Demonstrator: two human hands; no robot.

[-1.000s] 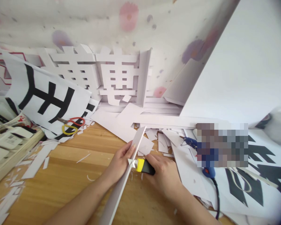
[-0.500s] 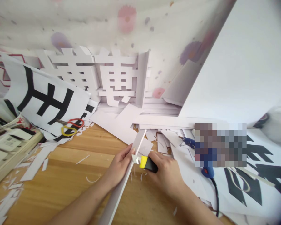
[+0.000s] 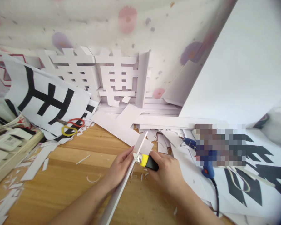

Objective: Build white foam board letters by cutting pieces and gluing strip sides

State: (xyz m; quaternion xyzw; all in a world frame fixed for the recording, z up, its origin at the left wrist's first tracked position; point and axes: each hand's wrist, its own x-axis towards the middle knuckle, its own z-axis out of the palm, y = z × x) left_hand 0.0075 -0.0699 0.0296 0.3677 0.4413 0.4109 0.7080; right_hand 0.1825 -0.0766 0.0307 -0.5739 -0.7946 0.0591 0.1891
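My left hand [image 3: 120, 168] grips a long white foam board strip [image 3: 119, 195], which slants up from the bottom edge of the view. Around the black and yellow handle of a utility knife [image 3: 145, 160], my right hand [image 3: 167, 168] is closed. The knife's blade lies against the strip's edge, just beside my left fingertips. Thin curled shavings [image 3: 132, 172] are seen below the blade. Part of the strip is hidden behind my left hand and forearm.
Scissors [image 3: 72, 126] with red and yellow handles lie on a black-lettered sheet at left. At right sits a blue glue gun [image 3: 208, 168] with a black cable, partly blurred out. White cut-out characters [image 3: 118, 75] lean at the back. A large white board [image 3: 234, 62] slants at right.
The strip's upper end has shifted slightly down and right. The knife and my right hand have moved very slightly right; both hands keep their grip.
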